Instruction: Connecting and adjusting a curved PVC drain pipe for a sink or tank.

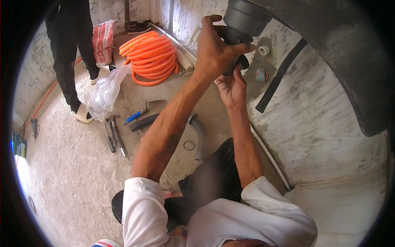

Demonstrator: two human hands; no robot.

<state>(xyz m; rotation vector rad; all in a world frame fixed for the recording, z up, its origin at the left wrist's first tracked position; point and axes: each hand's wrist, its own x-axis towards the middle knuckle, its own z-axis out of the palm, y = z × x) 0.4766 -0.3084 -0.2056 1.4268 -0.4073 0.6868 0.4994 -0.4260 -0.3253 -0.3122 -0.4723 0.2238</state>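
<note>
A dark grey plastic sink drain fitting [247, 19] hangs under the dark underside of a sink or counter [349, 57] at the upper right. My left hand [218, 47] is closed round the narrower neck of this fitting, with one finger stretched out above. Just below, my right hand [232, 88] grips the lower part of the fitting by a round black opening. How the parts join there is hidden by my fingers. A black corrugated hose [279, 76] slants down beside the fitting, apart from both hands.
On the floor lie an orange hose coil [152, 57], a hammer [117, 136], a blue-handled trowel [135, 116], a grey curved pipe [199, 136] and a ring [189, 145]. A person in dark trousers [68, 45] stands at the left by a clear plastic bag [106, 94]. A white pipe [269, 156] runs along the wall.
</note>
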